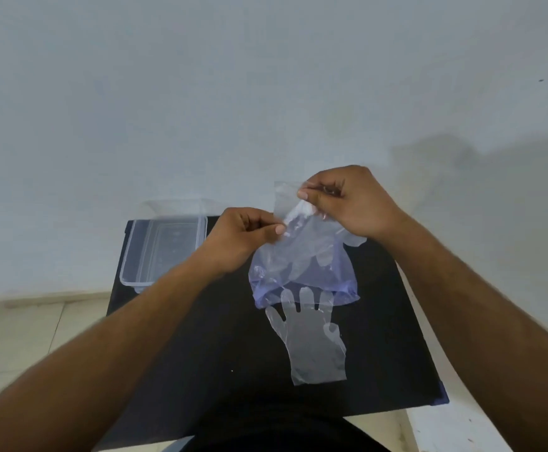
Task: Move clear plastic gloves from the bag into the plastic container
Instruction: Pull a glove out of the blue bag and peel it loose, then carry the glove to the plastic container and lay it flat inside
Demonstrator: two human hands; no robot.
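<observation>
A bluish see-through bag [302, 265] hangs above the black table [220, 347], held at its top by both hands. My left hand [243, 238] pinches the bag's left upper edge. My right hand [350, 200] pinches the right upper edge, where a clear glove sticks out by the palm. More crumpled gloves show through the bag. One clear plastic glove [311, 337] lies flat on the table below the bag, fingers pointing away from me. The clear plastic container [165, 243] stands at the table's far left corner; I see nothing in it.
A pale wall rises right behind the table. Light floor tiles show to the left and a white surface to the right of the table. My dark clothing fills the bottom middle of the view.
</observation>
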